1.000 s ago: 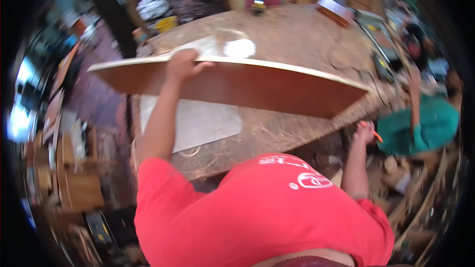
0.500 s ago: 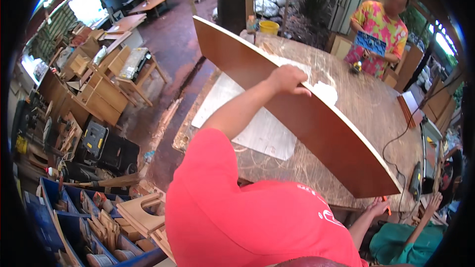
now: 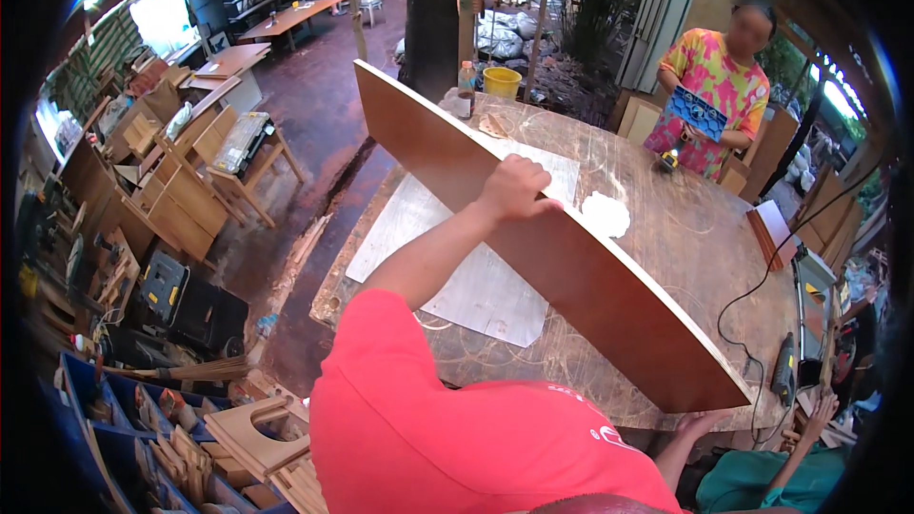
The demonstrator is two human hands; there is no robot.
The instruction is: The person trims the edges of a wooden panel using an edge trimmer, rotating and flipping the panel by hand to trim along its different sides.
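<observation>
My left hand [image 3: 516, 187] is closed over the top edge of a long brown board [image 3: 619, 314] with a white edge, which stands tilted on its long side diagonally across the worktable [image 3: 666, 228]. At the board's near right end is my right hand [image 3: 698, 422], its fingers partly hidden beneath the board. Pale sheets [image 3: 486, 305] lie on the table under and behind the board. A bright white crumpled piece [image 3: 605, 214] rests just beyond my left hand.
Across the table a person [image 3: 714, 76] holds a blue piece beside a drill [image 3: 669, 159]. A co-worker's hand [image 3: 824, 405] is at lower right, near a power tool [image 3: 784, 366] and cord. A bottle [image 3: 466, 90] stands at the back; blue bins [image 3: 105, 419] sit lower left.
The view has swung, so the board now runs diagonally instead of crosswise. My right hand has come under the board's end, and the orange object seen in it earlier is out of sight.
</observation>
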